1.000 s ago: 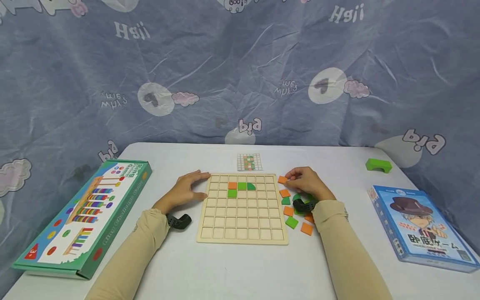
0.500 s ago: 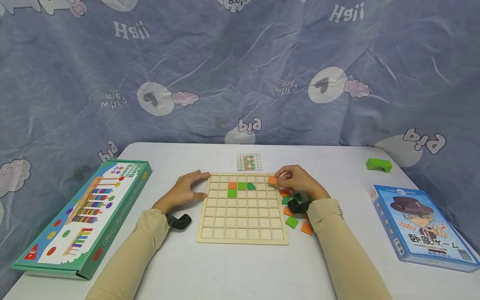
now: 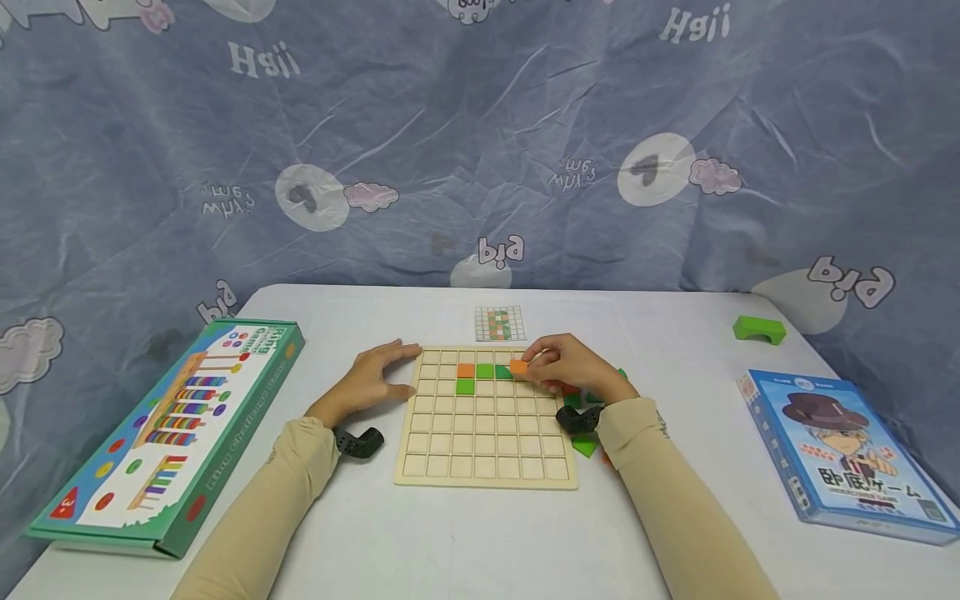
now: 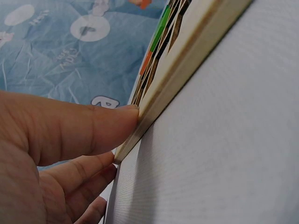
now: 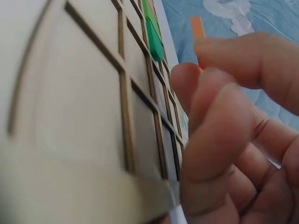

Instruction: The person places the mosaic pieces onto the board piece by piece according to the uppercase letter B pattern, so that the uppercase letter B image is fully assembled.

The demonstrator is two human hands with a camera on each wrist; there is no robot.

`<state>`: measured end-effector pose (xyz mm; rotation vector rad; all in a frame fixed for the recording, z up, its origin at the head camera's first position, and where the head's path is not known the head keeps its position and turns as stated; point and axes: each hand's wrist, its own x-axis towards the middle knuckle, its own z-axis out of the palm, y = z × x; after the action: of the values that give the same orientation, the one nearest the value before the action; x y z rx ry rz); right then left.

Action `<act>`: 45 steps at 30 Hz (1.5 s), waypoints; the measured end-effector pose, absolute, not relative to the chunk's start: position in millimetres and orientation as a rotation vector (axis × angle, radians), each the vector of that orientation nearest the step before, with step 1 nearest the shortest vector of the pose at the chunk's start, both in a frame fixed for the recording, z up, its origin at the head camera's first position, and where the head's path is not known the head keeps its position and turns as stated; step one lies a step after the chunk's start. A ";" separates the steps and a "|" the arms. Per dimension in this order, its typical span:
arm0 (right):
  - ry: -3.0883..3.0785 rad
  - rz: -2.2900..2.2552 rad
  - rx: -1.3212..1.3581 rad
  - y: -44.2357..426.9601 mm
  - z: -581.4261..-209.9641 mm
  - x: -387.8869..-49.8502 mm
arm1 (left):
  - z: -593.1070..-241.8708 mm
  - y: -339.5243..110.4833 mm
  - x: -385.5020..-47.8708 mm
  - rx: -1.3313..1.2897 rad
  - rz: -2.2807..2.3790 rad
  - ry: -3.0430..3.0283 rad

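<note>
A wooden grid board (image 3: 483,486) lies flat on the table. My right hand (image 3: 570,367) pinches an orange square tile (image 3: 519,367) over the board's upper right part; the right wrist view shows the tile (image 5: 198,29) held up between thumb and fingers. Beside it in the grid are a dark green rounded tile (image 3: 502,372), a light green tile (image 3: 485,372) and another orange tile (image 3: 466,371), with a green tile (image 3: 465,387) one row below. My left hand (image 3: 367,379) touches the board's left edge with thumb and fingertips, fingers nearly straight.
Loose tiles (image 3: 583,447) lie right of the board, partly hidden by my right arm. A small pattern card (image 3: 500,323) sits behind the board. There is a green game box (image 3: 180,425) on the left, a blue box (image 3: 847,454) and a green arch block (image 3: 758,329) on the right.
My right hand has carried the orange tile leftward from beside the board's right edge to above the grid, near the dark green tile. The left hand has stayed at the left edge.
</note>
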<state>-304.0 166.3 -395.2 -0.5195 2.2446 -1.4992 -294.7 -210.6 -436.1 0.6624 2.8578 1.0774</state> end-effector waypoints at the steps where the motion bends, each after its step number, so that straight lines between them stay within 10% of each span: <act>1: 2.231 -1.501 -0.529 164.6 -395.3 -303.6 | -436.1 -210.5 -294.8 0.659 1.080 2.856; 45: 2.324 -1.301 -0.659 147.8 -399.1 -299.7 | -435.9 -210.4 -293.8 0.649 1.070 2.863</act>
<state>-299.7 147.8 -399.1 -0.6591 2.3241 -1.3014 -293.8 -210.4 -435.9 0.6489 2.8626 1.0705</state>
